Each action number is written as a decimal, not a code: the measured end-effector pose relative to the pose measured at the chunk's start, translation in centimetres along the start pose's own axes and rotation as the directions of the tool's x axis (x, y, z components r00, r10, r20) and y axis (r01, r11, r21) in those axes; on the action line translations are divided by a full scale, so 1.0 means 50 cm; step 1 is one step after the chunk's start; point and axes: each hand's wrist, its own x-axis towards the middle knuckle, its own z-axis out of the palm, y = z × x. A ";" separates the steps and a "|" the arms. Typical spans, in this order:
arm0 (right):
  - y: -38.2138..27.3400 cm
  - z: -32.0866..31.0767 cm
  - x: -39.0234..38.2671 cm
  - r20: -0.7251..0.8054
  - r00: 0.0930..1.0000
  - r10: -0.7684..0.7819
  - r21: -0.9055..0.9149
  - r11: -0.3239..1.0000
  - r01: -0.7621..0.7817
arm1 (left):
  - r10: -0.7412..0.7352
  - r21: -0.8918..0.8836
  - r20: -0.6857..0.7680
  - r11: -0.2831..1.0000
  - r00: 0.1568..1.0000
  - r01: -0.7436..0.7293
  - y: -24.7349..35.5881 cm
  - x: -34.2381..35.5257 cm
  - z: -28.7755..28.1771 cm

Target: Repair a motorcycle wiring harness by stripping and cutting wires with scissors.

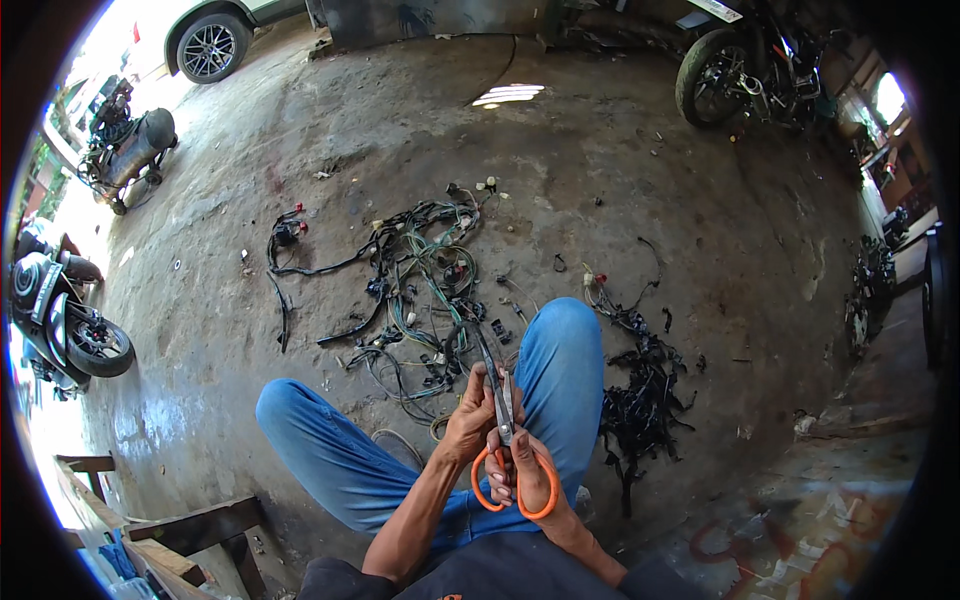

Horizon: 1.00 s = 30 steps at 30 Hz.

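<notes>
Between my knees, my left hand point(470, 415) is closed around a black-wrapped wire bundle point(487, 350). That bundle runs up and away into a tangled wiring harness point(430, 250) of black, green and white wires with connectors, spread on the floor. In my right hand point(530, 475) is a pair of scissors point(506, 420) with orange handles, fingers through the loops. Its blades point away from me and lie along the bundle, right beside my left fingers. Whether the blades touch the wrapping I cannot tell.
A heap of black tape scraps point(645, 405) lies right of my right knee. A motorcycle point(70, 320) and an air compressor point(130, 145) stand at the left, another motorcycle point(750, 75) at the far right. A car wheel point(212, 48) shows at the back. Wooden framing point(190, 530) is at lower left.
</notes>
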 end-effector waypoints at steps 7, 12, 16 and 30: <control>-0.019 -0.006 -0.003 0.001 1.000 0.021 -0.016 1.000 -0.020 | -0.023 0.142 -0.115 0.989 0.993 0.039 0.025 -0.001 0.045; -0.017 -0.011 -0.012 0.010 1.000 0.018 -0.071 0.997 -0.017 | -0.166 0.353 -0.019 0.921 0.986 0.162 0.081 -0.006 0.014; -0.015 -0.019 -0.010 0.038 0.999 0.021 -0.053 0.998 -0.019 | -0.210 0.456 -0.104 0.859 0.972 0.234 0.117 0.000 0.036; 0.016 -0.019 -0.011 0.041 0.999 -0.025 -0.051 0.998 0.027 | -0.021 0.142 -0.344 0.987 0.939 0.075 0.058 0.037 0.097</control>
